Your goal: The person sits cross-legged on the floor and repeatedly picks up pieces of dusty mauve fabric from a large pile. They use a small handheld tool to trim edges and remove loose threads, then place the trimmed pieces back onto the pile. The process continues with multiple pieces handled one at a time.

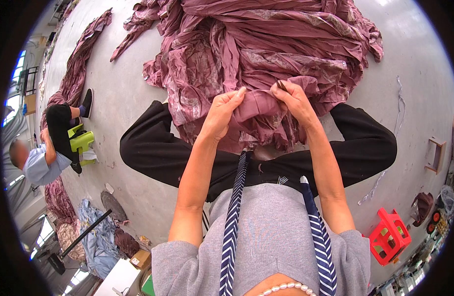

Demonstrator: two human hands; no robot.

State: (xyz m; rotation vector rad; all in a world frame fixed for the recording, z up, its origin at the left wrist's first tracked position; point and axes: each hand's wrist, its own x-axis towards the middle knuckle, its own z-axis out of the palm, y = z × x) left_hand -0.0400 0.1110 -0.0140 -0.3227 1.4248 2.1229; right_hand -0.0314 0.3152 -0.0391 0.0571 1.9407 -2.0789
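Note:
A big heap of mauve patterned fabric [286, 37] lies in front of me and reaches over my crossed legs. My left hand [221, 114] pinches an edge of this cloth between thumb and fingers. To its right, my right hand [297, 102] is closed on the same piece, and the cloth spans between the two hands. A small dark, thin object [282, 86] sticks out at the right fingertips; its kind is too small to make out, though it may be a pair of thread snips.
A person [37, 160] sits at the left by a lime-green stool [82, 141], next to a long strip of mauve fabric [79, 64]. A red plastic stool [389, 237] stands at the lower right. Blue fabric [98, 241] and a cardboard box [140, 259] lie at the lower left.

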